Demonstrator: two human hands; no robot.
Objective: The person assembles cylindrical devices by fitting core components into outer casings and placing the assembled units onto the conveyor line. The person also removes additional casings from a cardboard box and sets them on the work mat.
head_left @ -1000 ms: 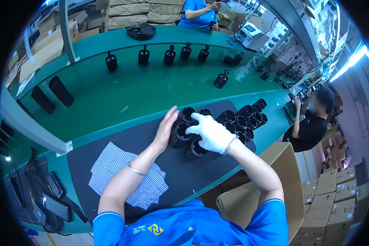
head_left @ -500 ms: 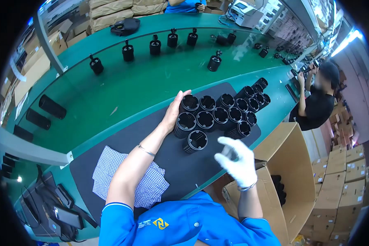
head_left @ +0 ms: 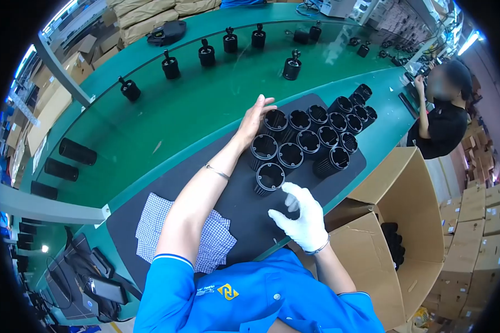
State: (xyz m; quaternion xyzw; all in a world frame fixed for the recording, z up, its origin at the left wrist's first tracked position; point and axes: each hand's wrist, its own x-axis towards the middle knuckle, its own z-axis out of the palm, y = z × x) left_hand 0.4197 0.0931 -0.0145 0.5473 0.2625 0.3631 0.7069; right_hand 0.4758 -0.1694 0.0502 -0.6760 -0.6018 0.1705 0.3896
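Observation:
Several black ribbed cylinders (head_left: 308, 141) stand upright in a close cluster on the dark mat (head_left: 150, 186), their open ends facing up. My bare left hand (head_left: 254, 121) rests against the cluster's left side, beside a back cylinder (head_left: 275, 120), fingers extended. Just below the front cylinder (head_left: 270, 177), my right hand (head_left: 300, 217) wears a white glove; its thumb and fingers are spread with nothing between them. A checkered cloth (head_left: 216, 238) lies on the mat under my left forearm.
An open cardboard box (head_left: 361, 250) holding dark items stands at the right. Beyond the mat, a green conveyor (head_left: 205, 94) carries spaced black fixtures. A co-worker (head_left: 447, 119) is at the far right. A black bag (head_left: 97, 277) lies at the lower left.
My gloved hand went from over the cylinders to the box side, then moved left to near the front cylinder. My left hand stayed along the cluster. Conveyor items shifted in view as the camera moved.

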